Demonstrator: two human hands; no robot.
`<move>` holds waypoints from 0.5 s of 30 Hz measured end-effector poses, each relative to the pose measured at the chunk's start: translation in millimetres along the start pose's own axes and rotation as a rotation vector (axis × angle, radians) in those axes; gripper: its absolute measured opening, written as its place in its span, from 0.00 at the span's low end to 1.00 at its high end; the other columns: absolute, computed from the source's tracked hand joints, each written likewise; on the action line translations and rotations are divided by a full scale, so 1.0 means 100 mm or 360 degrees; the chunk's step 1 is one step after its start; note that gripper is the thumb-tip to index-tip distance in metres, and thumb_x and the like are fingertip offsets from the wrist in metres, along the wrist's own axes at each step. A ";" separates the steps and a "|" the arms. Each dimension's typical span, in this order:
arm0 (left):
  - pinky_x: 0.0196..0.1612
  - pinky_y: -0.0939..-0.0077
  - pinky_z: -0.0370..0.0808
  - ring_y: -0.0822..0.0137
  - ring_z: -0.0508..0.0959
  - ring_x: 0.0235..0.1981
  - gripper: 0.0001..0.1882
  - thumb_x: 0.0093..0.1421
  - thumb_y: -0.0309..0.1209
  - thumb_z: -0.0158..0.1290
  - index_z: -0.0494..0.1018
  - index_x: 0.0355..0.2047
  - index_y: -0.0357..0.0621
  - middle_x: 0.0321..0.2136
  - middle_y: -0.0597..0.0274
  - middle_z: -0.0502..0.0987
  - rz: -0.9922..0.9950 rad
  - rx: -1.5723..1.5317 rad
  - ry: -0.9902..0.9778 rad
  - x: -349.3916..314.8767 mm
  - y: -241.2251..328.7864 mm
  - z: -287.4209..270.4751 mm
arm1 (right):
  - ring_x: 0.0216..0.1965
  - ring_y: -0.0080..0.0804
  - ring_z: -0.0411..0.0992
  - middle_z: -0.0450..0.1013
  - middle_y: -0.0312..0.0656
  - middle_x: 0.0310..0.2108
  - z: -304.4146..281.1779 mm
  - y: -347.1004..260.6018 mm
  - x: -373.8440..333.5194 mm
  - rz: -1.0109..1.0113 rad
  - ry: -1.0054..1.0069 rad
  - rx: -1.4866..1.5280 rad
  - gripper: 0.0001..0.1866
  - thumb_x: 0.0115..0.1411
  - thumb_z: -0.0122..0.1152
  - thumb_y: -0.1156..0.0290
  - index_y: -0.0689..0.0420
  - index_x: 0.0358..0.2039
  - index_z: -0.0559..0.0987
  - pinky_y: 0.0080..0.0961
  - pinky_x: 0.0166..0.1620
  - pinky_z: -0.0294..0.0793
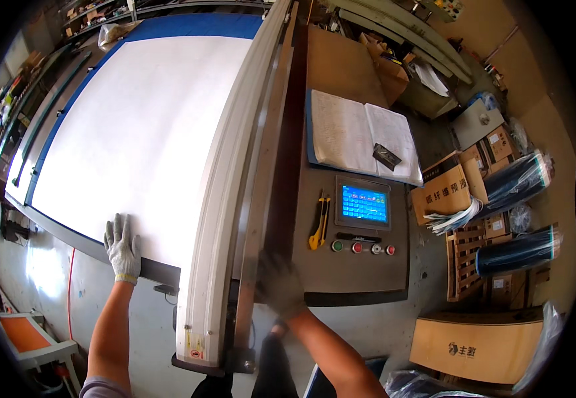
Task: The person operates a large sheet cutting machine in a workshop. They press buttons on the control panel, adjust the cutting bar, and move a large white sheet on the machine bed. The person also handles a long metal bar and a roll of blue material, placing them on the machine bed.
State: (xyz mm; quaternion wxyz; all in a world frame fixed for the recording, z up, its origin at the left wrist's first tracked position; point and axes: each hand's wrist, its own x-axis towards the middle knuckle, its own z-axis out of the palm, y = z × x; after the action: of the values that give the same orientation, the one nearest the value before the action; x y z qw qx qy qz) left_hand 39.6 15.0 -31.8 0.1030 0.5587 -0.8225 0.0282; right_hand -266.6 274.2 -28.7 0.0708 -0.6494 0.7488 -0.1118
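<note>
My left hand [122,249], in a pale knitted glove, lies flat with its fingers stretched out on the near edge of a large white sheet [142,132]. The sheet covers a blue-edged machine bed [195,25]. My right hand [280,284], also gloved, is smeared by motion beside the metal rail [251,265] of the long white beam [218,199]. Its fingers cannot be made out, nor whether it touches the rail. The beam runs from near to far between my two hands.
Right of the rail, a control panel [367,272] carries a lit screen [365,203], push buttons [357,247], a yellow utility knife [318,229] and an open notebook [341,126] with a dark block [387,157] on it. Cardboard boxes [474,348] and dark wrapped rolls [517,251] stand farther right.
</note>
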 end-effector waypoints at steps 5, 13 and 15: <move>0.71 0.54 0.45 0.49 0.51 0.70 0.28 0.65 0.39 0.41 0.61 0.66 0.53 0.69 0.56 0.55 0.0009 -0.0009 -0.0004 0.01 -0.01 -0.01 | 0.62 0.49 0.58 0.60 0.44 0.64 -0.02 -0.02 0.00 -0.0010 0.0060 -0.0034 0.29 0.55 0.61 0.57 0.55 0.56 0.72 0.47 0.61 0.63; 0.71 0.54 0.46 0.48 0.51 0.70 0.28 0.66 0.39 0.41 0.60 0.66 0.54 0.69 0.56 0.55 0.0041 0.0028 0.0001 0.01 -0.05 0.03 | 0.62 0.49 0.58 0.61 0.44 0.63 0.02 0.02 0.00 -0.0039 0.0074 -0.0020 0.28 0.53 0.62 0.60 0.56 0.54 0.73 0.48 0.61 0.63; 0.70 0.54 0.46 0.48 0.51 0.70 0.28 0.66 0.39 0.41 0.60 0.66 0.54 0.69 0.56 0.55 0.0035 0.0035 0.0007 0.03 -0.01 0.00 | 0.62 0.50 0.58 0.61 0.44 0.63 0.00 0.00 0.01 -0.0025 0.0040 -0.0026 0.28 0.53 0.63 0.60 0.56 0.54 0.74 0.48 0.61 0.63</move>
State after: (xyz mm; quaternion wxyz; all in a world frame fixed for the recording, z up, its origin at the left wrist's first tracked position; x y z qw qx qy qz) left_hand 39.6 11.7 -31.5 0.0983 0.5506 -0.8280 0.0395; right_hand -266.5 273.0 -28.9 0.0552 -0.6544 0.7454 -0.1145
